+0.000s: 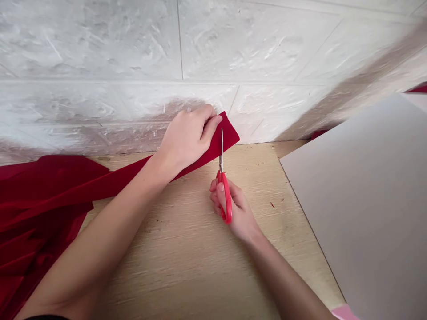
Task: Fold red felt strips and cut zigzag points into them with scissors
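Observation:
My left hand (187, 138) pinches the end of a long strip of red fabric (230, 133), holding it up close to the white wall. My right hand (233, 209) grips red-handled scissors (224, 186), fingers through the handles. The thin metal blades point upward and meet the lower edge of the strip just right of my left thumb. The strip runs down to the left into a bunched pile of the same red fabric (36, 209) lying on the wooden surface (187, 258).
A large grey board (367, 204) lies on the right of the wooden surface. A white textured wall (200, 53) stands right behind. A bit of pink shows at the bottom right edge (343, 312). Small red scraps dot the wood.

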Action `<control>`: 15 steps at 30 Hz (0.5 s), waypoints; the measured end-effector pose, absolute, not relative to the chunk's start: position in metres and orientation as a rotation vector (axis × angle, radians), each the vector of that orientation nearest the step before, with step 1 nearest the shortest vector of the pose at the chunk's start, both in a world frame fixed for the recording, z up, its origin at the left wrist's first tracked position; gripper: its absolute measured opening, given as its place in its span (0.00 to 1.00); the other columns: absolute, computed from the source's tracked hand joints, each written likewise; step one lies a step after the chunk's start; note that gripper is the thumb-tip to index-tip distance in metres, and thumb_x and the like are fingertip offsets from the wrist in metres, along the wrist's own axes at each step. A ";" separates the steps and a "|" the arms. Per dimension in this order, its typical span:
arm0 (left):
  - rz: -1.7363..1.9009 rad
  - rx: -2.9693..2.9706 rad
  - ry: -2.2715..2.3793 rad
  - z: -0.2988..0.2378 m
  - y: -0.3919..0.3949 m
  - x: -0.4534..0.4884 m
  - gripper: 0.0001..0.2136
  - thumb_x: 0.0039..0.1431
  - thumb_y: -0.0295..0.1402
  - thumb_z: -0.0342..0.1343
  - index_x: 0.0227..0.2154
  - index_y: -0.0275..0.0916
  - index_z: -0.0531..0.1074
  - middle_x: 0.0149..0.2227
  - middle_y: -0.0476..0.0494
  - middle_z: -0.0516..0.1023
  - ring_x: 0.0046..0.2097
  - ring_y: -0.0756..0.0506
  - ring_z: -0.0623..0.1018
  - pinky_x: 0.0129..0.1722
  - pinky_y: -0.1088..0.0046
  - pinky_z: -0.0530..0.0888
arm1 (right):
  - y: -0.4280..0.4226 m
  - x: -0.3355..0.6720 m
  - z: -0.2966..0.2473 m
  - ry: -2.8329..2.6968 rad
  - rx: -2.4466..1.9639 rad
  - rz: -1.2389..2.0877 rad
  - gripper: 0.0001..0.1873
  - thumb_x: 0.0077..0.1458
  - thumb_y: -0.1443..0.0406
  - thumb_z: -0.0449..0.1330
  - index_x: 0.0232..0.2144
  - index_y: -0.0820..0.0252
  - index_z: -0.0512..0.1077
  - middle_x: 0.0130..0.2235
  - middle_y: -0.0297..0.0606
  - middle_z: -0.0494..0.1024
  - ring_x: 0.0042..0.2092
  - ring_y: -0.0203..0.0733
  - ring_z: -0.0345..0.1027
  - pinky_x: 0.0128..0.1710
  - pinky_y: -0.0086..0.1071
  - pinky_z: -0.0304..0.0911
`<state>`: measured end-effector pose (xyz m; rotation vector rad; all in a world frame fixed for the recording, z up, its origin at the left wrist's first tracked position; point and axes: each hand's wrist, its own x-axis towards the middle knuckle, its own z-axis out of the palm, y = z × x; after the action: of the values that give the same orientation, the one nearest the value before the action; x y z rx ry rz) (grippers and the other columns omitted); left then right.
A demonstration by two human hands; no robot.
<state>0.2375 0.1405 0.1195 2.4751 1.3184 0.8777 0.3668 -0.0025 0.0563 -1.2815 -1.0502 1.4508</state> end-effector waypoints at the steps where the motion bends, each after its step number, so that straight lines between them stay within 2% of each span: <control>1: 0.884 2.474 1.316 0.119 0.141 0.238 0.17 0.72 0.42 0.42 0.33 0.41 0.70 0.24 0.47 0.70 0.27 0.47 0.69 0.31 0.69 0.64 | -0.002 0.367 0.056 -1.053 -1.283 1.446 0.26 0.60 0.40 0.56 0.31 0.55 0.64 0.24 0.25 0.56 0.24 0.32 0.46 0.23 0.30 0.47; 15: 0.895 2.463 1.298 0.119 0.142 0.236 0.16 0.72 0.42 0.43 0.32 0.41 0.69 0.24 0.47 0.70 0.28 0.47 0.69 0.31 0.68 0.62 | -0.001 0.365 0.052 -1.077 -1.257 1.433 0.24 0.64 0.42 0.54 0.32 0.55 0.64 0.24 0.26 0.58 0.24 0.32 0.48 0.23 0.31 0.49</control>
<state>0.2356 0.1423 0.1187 2.4628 1.2982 0.8948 0.3652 -0.0010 0.0520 -1.2565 -1.0767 1.4330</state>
